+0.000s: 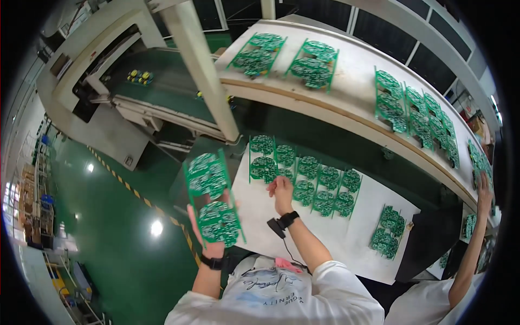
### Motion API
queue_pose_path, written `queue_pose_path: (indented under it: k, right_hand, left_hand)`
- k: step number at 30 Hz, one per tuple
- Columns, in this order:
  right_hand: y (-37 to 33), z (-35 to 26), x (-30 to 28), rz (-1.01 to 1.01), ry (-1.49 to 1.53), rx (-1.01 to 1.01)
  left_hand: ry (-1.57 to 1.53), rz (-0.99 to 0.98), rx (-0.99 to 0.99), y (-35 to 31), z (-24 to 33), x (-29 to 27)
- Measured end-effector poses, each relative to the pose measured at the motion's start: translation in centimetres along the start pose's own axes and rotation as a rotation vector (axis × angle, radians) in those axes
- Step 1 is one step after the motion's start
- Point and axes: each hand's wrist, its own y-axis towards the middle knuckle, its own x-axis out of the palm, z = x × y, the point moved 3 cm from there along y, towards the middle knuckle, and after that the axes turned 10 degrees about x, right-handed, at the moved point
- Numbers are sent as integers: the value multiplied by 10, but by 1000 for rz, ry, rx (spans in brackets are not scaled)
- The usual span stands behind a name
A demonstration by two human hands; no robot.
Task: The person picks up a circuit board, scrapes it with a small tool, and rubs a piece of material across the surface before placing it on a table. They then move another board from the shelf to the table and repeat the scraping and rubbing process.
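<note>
A green circuit board panel (pixel 218 219), with two rounded boards one above the other between narrow side strips, is held up in my left hand (pixel 212 246). The fingers and thumb of that hand reach round its two side edges, partly hidden behind it. My right hand (pixel 280 194) is over the white table (pixel 260 216), its fingers curled together close to the lower end of a board panel (pixel 285 155). Whether anything small is between those fingers I cannot make out. Left of that panel lies another panel (pixel 262 158), and more (pixel 324 187) lie in a row to the right.
A separate board panel (pixel 387 232) lies toward the table's right end. Beyond, a raised white shelf (pixel 352 70) carries several panels. At the right, a co-worker's arm (pixel 470 244) reaches up to that shelf. A dark green conveyor (pixel 168 76) with small yellow-and-black parts (pixel 140 77) runs at far left.
</note>
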Motion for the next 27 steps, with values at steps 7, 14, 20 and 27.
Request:
queue_pose_path:
  k: [7,14,20,27]
  right_hand:
    - [-15,82,3,123,-167,340]
    - [-129,4,-46,317,-190,405]
    - [-188,-93,-54,58,89,-9]
    - [-273,-203,10,164,-637,-555]
  left_hand:
    - [-46,-159,-291,2,-6,30]
    - [-109,-409,-430,6,-11,49]
    - [297,-333,-659,-10,-29,67]
    - [139,-430,-904,-59,-51,80]
